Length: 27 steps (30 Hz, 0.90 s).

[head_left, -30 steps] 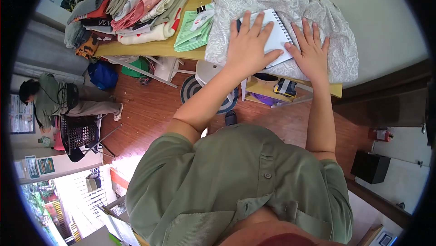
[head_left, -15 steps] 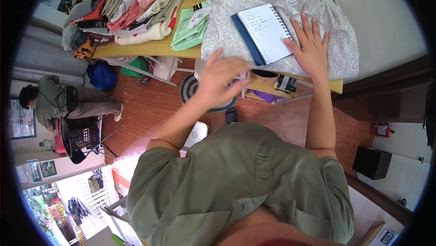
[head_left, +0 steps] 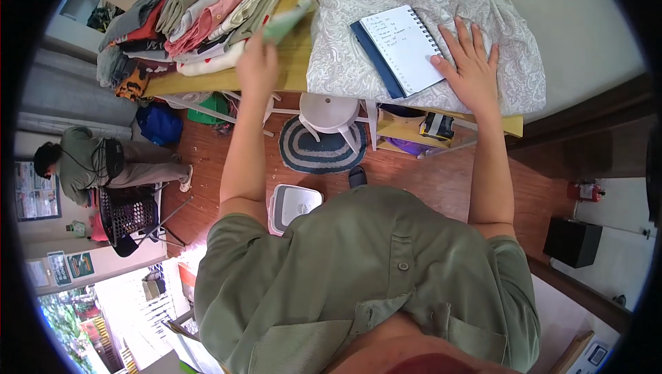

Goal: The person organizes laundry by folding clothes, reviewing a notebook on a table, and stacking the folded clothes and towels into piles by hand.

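Note:
A spiral notebook (head_left: 405,50) lies open on the white patterned cloth (head_left: 345,43), with handwriting on its upper page and a dark blue cover at its left edge. My right hand (head_left: 472,67) rests flat on the cloth, fingers spread, its thumb at the notebook's right edge. Over the table (head_left: 295,63), my left hand (head_left: 258,63) grips the green packets (head_left: 284,25), which are blurred by motion and lifted at a tilt. Folded clothes (head_left: 207,15) are stacked just left of that hand.
A white stool (head_left: 329,112) stands under the table edge on an oval rug (head_left: 321,153). Near my body is a grey-white bin (head_left: 293,205). At the far left a person (head_left: 89,160) bends over a black basket (head_left: 129,215). A shelf (head_left: 407,129) holds several items below.
My left hand has left the notebook, moved left and picked up the green packets from the table. The notebook page is now uncovered. My right hand has stayed in place.

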Tool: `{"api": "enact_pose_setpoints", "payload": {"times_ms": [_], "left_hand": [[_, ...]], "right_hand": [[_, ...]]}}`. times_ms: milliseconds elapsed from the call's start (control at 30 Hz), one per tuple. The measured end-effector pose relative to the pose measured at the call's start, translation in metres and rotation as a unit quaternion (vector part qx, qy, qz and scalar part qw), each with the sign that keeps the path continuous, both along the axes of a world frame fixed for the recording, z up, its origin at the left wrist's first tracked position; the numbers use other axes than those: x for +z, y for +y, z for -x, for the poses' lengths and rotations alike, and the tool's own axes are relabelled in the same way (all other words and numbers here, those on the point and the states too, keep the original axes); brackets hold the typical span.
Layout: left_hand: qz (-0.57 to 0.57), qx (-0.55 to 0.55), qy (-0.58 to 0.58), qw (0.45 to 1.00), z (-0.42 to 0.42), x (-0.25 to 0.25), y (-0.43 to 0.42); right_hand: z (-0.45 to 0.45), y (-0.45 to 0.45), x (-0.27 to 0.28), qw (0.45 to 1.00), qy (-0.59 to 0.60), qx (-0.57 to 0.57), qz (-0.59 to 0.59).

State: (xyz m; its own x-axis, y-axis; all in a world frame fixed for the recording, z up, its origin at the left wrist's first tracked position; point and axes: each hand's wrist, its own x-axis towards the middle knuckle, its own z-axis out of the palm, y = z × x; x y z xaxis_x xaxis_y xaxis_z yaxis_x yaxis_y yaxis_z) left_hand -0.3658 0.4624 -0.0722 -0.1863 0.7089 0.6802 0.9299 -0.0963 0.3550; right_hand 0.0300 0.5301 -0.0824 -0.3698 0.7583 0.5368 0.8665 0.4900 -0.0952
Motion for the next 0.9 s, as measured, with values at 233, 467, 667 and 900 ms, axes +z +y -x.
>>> {"api": "enact_pose_setpoints", "payload": {"times_ms": [233, 467, 667, 900], "left_hand": [[-0.217, -0.049, -0.067, 0.973, -0.07, 0.113, -0.02], [0.09, -0.134, 0.206, 0.965, -0.189, 0.008, -0.024], [0.007, -0.176, 0.153, 0.972, -0.184, -0.008, -0.028], [0.081, -0.111, 0.087, 0.987, -0.153, 0.011, -0.022]], "right_hand": [[0.0, 0.0, -0.001, 1.0, 0.007, 0.001, 0.001], [0.0, 0.0, 0.0, 1.0, 0.02, 0.001, 0.006], [-0.001, -0.001, -0.001, 1.0, 0.015, 0.009, -0.005], [0.001, -0.004, 0.004, 1.0, 0.016, 0.009, 0.016]]}}
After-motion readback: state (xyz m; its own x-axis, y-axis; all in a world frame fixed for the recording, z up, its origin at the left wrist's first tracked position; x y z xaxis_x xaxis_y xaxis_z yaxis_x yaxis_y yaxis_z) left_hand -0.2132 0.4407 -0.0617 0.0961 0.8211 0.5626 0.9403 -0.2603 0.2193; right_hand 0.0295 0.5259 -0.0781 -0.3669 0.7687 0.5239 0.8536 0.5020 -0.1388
